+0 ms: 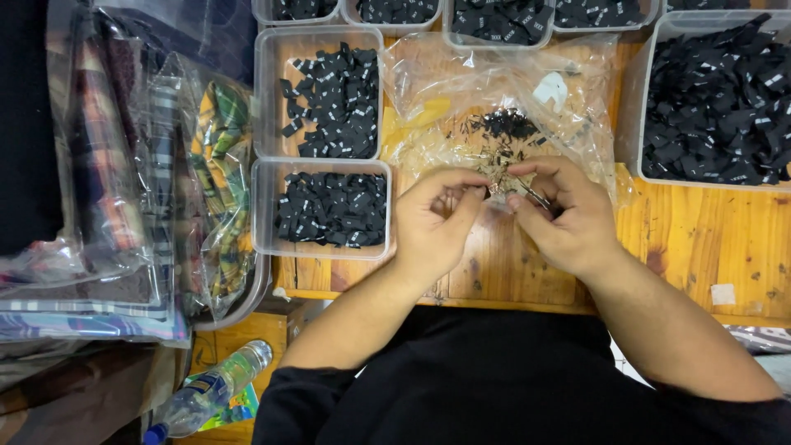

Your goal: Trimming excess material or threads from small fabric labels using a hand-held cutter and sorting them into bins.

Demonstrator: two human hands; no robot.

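My left hand (pixel 434 218) and my right hand (pixel 563 216) meet over a wooden table (pixel 709 235), fingertips pinched together on a small dark item (pixel 497 183) between them; its kind is too small to tell. Just beyond the fingers lies a crumpled clear plastic bag (pixel 503 99) with a heap of tiny dark bits (pixel 507 128) inside. My right hand also seems to grip a thin metal piece against its fingers.
Clear plastic tubs of black fabric labels stand at left (pixel 334 206), above it (pixel 329 99), at right (pixel 717 103) and along the far edge. Bagged plaid cloth (pixel 124 165) is stacked at far left. A plastic bottle (pixel 206 395) lies on the floor.
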